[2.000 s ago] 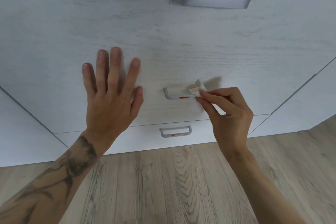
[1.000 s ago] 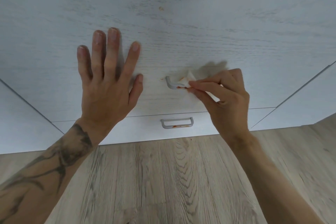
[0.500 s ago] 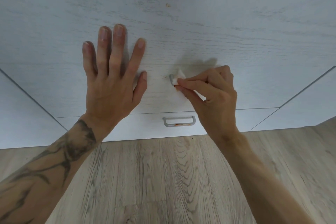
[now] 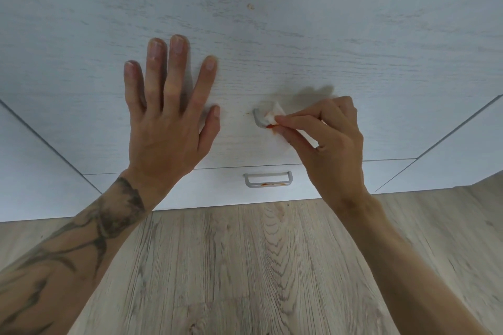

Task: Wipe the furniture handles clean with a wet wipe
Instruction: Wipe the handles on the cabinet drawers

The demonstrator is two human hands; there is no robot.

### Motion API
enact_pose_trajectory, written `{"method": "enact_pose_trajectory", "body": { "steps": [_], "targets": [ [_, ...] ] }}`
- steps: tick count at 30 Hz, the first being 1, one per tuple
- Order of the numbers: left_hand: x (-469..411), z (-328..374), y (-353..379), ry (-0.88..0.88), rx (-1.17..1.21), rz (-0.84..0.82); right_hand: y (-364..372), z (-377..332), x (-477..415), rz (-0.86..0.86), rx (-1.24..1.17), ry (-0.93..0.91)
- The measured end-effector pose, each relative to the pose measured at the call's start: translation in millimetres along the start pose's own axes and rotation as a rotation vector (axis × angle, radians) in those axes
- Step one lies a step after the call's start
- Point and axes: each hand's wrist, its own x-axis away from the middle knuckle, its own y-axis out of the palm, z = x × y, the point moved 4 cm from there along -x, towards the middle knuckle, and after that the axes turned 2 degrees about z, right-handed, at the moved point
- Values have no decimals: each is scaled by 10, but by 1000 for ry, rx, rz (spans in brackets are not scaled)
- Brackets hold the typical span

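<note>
right hand (image 4: 330,141) and wet wipe (image 4: 274,116) slid left along middle handle (image 4: 258,119), now at its left end

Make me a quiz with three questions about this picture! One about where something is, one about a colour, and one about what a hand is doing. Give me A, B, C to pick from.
1. Where is the left hand?
A. Flat on the drawer front
B. On the floor
C. Pulling the bottom handle

2. What colour are the smears on the bottom handle?
A. Blue
B. Orange-red
C. Green

3. What is the right hand doing?
A. Hanging open and empty
B. Pinching the wet wipe against the middle handle
C. Resting on the floor

Answers:
1. A, because its palm and spread fingers lie against the pale wood beside the middle handle.
2. B, because orange-red marks show along the grey bar's lower edge.
3. B, because thumb and fingertips squeeze the white wipe at the handle's left end, where a red smear shows.
</note>
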Motion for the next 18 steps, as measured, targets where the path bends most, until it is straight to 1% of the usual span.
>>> {"method": "enact_pose_trajectory", "body": {
  "steps": [2, 5, 7, 13, 18],
  "targets": [
    [2, 3, -11, -4, 2, -5, -88, 24, 27, 21, 7, 64],
    [-7, 10, -24, -4, 2, -1, -214, 18, 34, 71, -64, 187],
    [-11, 15, -33, -7, -3, 4, -245, 0, 12, 72, -89, 218],
    [3, 18, -40, -12, 6, -1, -57, -54, 38, -26, -22, 141],
    [-3, 13, -36, -15, 20, 3, -25, -14, 93, -26, 111, 56]
  ]
}}
